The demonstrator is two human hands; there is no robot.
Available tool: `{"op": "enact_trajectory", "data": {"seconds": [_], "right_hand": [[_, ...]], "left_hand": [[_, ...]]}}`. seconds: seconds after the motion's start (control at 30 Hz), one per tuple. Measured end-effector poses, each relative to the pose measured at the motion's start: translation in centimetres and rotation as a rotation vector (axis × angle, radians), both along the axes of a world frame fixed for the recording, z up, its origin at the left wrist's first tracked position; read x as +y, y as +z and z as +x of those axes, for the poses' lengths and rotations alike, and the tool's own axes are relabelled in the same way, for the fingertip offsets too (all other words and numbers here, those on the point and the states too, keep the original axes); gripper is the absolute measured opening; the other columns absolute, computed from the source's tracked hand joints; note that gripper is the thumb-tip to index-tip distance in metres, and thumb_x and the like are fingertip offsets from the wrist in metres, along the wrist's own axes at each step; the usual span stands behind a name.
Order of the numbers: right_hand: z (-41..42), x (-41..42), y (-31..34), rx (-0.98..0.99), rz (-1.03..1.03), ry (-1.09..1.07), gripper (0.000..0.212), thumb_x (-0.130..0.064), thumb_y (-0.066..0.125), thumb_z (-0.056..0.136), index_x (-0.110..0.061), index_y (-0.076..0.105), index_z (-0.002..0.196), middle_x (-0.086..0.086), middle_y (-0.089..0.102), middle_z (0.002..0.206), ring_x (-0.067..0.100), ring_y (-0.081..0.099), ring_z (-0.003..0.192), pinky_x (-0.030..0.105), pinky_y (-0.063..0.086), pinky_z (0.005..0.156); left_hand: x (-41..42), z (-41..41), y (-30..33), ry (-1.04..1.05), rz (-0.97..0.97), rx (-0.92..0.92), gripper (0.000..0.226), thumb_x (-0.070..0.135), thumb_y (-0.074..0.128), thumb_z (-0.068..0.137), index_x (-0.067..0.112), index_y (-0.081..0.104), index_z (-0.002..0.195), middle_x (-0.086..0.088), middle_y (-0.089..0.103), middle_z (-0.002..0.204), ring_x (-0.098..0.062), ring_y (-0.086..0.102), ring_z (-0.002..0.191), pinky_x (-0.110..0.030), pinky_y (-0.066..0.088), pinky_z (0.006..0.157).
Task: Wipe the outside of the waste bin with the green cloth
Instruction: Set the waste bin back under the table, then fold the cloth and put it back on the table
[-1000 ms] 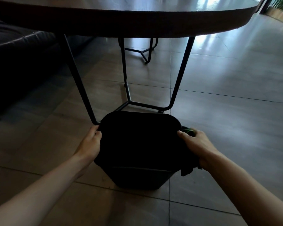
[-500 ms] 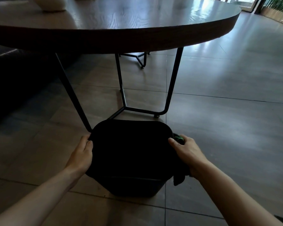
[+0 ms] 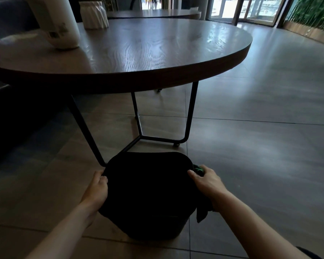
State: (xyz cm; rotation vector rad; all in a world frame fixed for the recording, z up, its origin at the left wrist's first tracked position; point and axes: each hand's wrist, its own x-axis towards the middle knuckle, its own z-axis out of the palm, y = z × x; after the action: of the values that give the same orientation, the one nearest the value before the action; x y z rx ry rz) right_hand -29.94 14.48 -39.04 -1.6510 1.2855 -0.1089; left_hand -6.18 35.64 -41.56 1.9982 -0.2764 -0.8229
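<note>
A black waste bin [image 3: 148,191] stands on the tiled floor in front of the round table, seen from above. My left hand [image 3: 96,189] grips its left rim, fingers curled over the edge. On the bin's right side, my right hand [image 3: 207,182] presses the green cloth [image 3: 198,169] against the wall. A bit of green shows past my fingers, and a dark fold of the cloth hangs below my wrist.
A round wooden table [image 3: 157,58] on thin black metal legs [image 3: 189,116] stands just beyond the bin. A white cylinder [image 3: 56,21] and a white ribbed vase [image 3: 94,14] sit on it. A dark sofa [image 3: 11,113] lies left. Tiled floor [image 3: 260,146] stretches right.
The view has tilted up, bringing the tabletop and its objects into sight. Both hands keep their hold on the bin's sides, the right one still with the cloth.
</note>
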Motion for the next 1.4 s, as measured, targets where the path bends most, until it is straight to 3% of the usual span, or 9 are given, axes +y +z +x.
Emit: {"op": "enact_trajectory", "data": {"seconds": [0.23, 0.33, 0.4, 0.47, 0.57, 0.7, 0.87, 1.1, 1.4], "right_hand": [[-3.6, -1.0, 5.2, -0.117, 0.056, -0.195, 0.04, -0.038, 0.074, 0.095, -0.004, 0.065, 0.113, 0.02, 0.074, 0.095, 0.034, 0.073, 0.077, 0.046, 0.062, 0.07], [-4.1, -1.0, 8.1, -0.368, 0.195, -0.3, 0.034, -0.033, 0.072, 0.096, -0.002, 0.068, 0.11, 0.02, 0.078, 0.085, 0.035, 0.075, 0.069, 0.039, 0.06, 0.063], [-3.2, 0.3, 9.8, -0.511, 0.403, -0.297, 0.036, -0.037, 0.073, 0.093, -0.006, 0.068, 0.112, 0.02, 0.08, 0.089, 0.036, 0.078, 0.076, 0.039, 0.062, 0.06], [-1.9, 1.9, 10.8, -0.584, 0.579, -0.228, 0.043, -0.041, 0.073, 0.087, -0.007, 0.072, 0.114, 0.021, 0.079, 0.099, 0.038, 0.077, 0.087, 0.04, 0.062, 0.068], [-0.3, 4.8, 11.3, -0.666, 0.725, -0.053, 0.045, -0.034, 0.081, 0.076, -0.007, 0.079, 0.113, 0.021, 0.076, 0.116, 0.038, 0.075, 0.103, 0.043, 0.062, 0.084], [0.3, 7.0, 10.8, -0.674, 0.666, 0.185, 0.046, -0.006, 0.081, 0.075, -0.012, 0.075, 0.12, 0.019, 0.075, 0.119, 0.034, 0.074, 0.109, 0.042, 0.062, 0.091], [-0.7, 7.1, 10.4, -0.448, 0.282, 0.256, 0.078, 0.003, 0.083, 0.071, -0.024, 0.046, 0.134, 0.013, 0.072, 0.118, 0.024, 0.077, 0.102, 0.046, 0.063, 0.09], [-1.2, 5.6, 12.0, -0.269, -0.206, 0.527, 0.06, -0.019, 0.085, 0.077, -0.038, 0.051, 0.122, -0.002, 0.058, 0.124, 0.015, 0.065, 0.109, 0.036, 0.062, 0.088], [-0.4, 4.9, 11.8, -0.151, -0.724, 0.651, 0.058, -0.021, 0.074, 0.079, -0.038, 0.044, 0.126, -0.01, 0.054, 0.123, 0.021, 0.06, 0.106, 0.039, 0.055, 0.087]], "left_hand": [[-0.1, -0.3, 1.9, -0.019, 0.071, -0.009, 0.033, 0.017, 0.035, 0.108, 0.019, 0.049, 0.138, -0.017, 0.063, 0.105, -0.031, 0.06, 0.085, -0.039, 0.041, 0.069], [-0.1, -1.3, 3.2, -0.084, 0.249, -0.379, 0.033, 0.019, 0.049, 0.102, 0.02, 0.051, 0.135, -0.016, 0.058, 0.132, -0.038, 0.056, 0.12, -0.049, 0.048, 0.096], [-0.8, -3.8, 5.2, -0.051, 0.082, -0.62, 0.033, 0.024, 0.061, 0.098, 0.024, 0.054, 0.13, -0.005, 0.057, 0.133, -0.028, 0.052, 0.127, -0.047, 0.047, 0.105], [-2.1, -6.9, 7.5, -0.046, -0.229, -0.404, 0.038, 0.034, 0.066, 0.095, 0.033, 0.054, 0.132, 0.008, 0.058, 0.133, -0.015, 0.054, 0.128, -0.037, 0.046, 0.105], [-3.6, -11.3, 9.7, -0.041, -0.554, 0.248, 0.059, 0.057, 0.062, 0.083, 0.045, 0.05, 0.14, 0.004, 0.066, 0.135, -0.017, 0.064, 0.124, -0.03, 0.051, 0.096], [-3.3, -13.2, 10.7, -0.06, -0.755, 0.889, 0.061, 0.059, 0.062, 0.085, 0.011, 0.074, 0.122, -0.021, 0.075, 0.12, -0.036, 0.075, 0.106, -0.042, 0.063, 0.078], [-2.4, -12.7, 10.7, -0.142, -0.737, 0.381, 0.05, 0.02, 0.083, 0.076, 0.025, 0.068, 0.124, -0.011, 0.076, 0.117, -0.028, 0.074, 0.108, -0.029, 0.061, 0.077], [-2.9, -10.5, 13.4, -0.542, -0.366, -0.598, 0.032, 0.019, 0.083, 0.075, 0.034, 0.062, 0.093, 0.016, 0.069, 0.094, -0.003, 0.066, 0.093, -0.012, 0.047, 0.077], [-2.8, -8.8, 15.0, -0.68, -0.182, -0.924, 0.057, 0.008, 0.069, 0.076, 0.045, 0.049, 0.114, 0.026, 0.061, 0.108, 0.0, 0.064, 0.101, -0.027, 0.056, 0.084]]}}
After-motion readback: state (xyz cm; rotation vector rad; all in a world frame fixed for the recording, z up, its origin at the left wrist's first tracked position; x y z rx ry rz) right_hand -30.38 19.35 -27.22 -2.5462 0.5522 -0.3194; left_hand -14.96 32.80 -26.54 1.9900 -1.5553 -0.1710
